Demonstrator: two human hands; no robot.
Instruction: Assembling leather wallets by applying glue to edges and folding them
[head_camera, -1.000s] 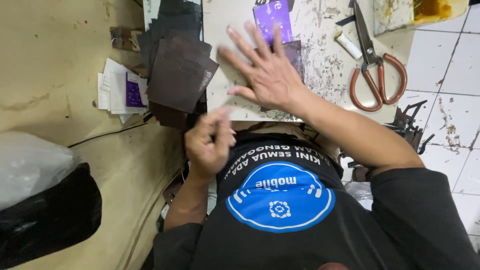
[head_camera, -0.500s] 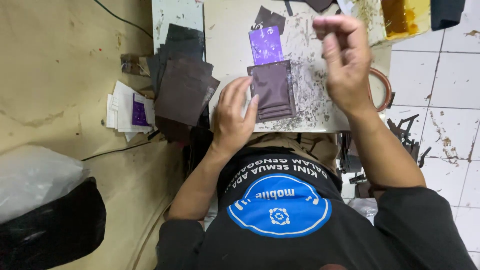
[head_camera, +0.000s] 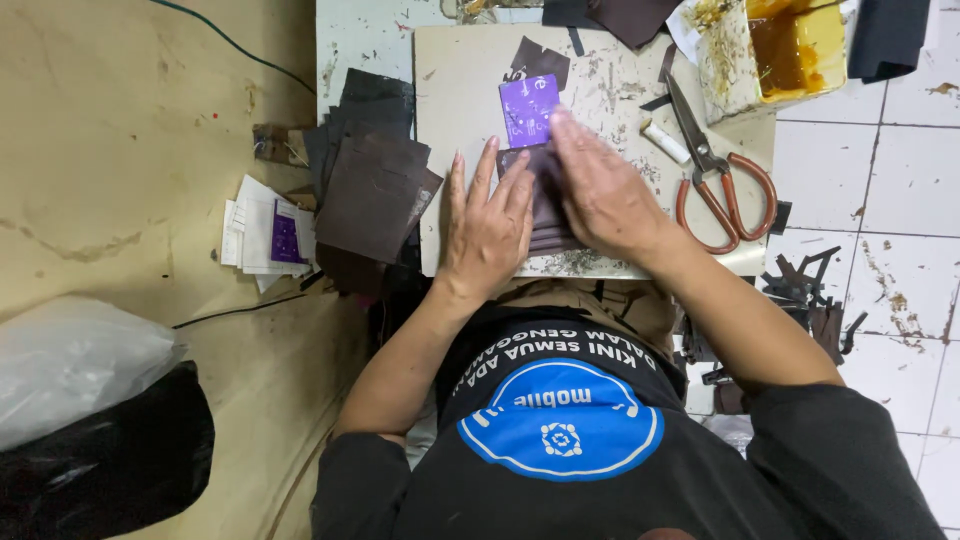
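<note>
My left hand (head_camera: 488, 225) lies flat, fingers spread, on the left part of a dark purple-brown leather piece (head_camera: 548, 215) on a pale work board (head_camera: 460, 110). My right hand (head_camera: 602, 192) presses flat on the right part of the same piece, fingers pointing up toward a small purple card (head_camera: 528, 110) that lies just beyond the leather. Both hands cover most of the leather piece, and neither grips anything.
A stack of dark leather sheets (head_camera: 372, 180) lies left of the board. Red-handled scissors (head_camera: 718, 175) and a white stick (head_camera: 665, 141) lie to the right. A glue-stained yellow container (head_camera: 790, 45) stands at the top right. White papers (head_camera: 265, 232) and bags (head_camera: 90, 420) sit on the floor.
My right hand came down from above the board onto the leather piece. My left hand slid up to lie flat on it. The view moved closer to the board.
</note>
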